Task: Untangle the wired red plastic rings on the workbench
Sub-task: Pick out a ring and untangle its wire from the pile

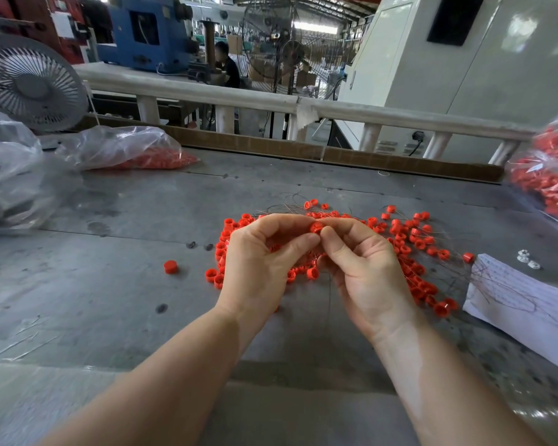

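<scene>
Nearest, bare grey workbench [110, 317] lies open before the forearms and to the left; the left hand [261, 268] and right hand [364, 272] meet above the pile, thumb and fingertips of each pinched on one red ring [316, 227], its opening facing the camera; beneath, the tangle of wired red rings [406, 249] spreads rightward, thin wires trailing onto a written paper sheet [522, 297], its writing unreadable; a loose ring [170, 266] sits apart, left; farther, bagged rings [136, 152] and a cardboard lip [335, 152] bound the far edge.
</scene>
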### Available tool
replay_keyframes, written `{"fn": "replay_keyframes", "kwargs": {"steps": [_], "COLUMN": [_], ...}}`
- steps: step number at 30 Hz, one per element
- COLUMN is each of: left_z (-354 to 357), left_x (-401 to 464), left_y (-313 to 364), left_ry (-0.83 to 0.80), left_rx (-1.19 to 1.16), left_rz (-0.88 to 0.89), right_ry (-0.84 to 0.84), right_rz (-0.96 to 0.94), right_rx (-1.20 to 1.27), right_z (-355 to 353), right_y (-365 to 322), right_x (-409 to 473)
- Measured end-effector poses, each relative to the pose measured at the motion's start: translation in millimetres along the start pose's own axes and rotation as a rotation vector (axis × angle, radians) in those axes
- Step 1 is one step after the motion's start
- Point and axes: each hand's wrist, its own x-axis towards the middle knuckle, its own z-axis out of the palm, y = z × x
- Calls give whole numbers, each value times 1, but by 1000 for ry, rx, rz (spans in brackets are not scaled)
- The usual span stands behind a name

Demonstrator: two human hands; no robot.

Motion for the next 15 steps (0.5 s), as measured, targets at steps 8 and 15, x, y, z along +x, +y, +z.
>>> {"fn": "replay_keyframes", "kwargs": {"steps": [8, 15], "left_z": [0, 1], "left_x": [0, 1], "left_y": [1, 1], "left_ry": [4, -29], "left_rx": [13, 14], "left_rz": [23, 18], "right_ry": [-5, 19], "right_rz": [-76, -74], "right_rx": [-91, -116], "right_z": [-2, -3], "right_y": [3, 5], "right_x": [2, 1]}}
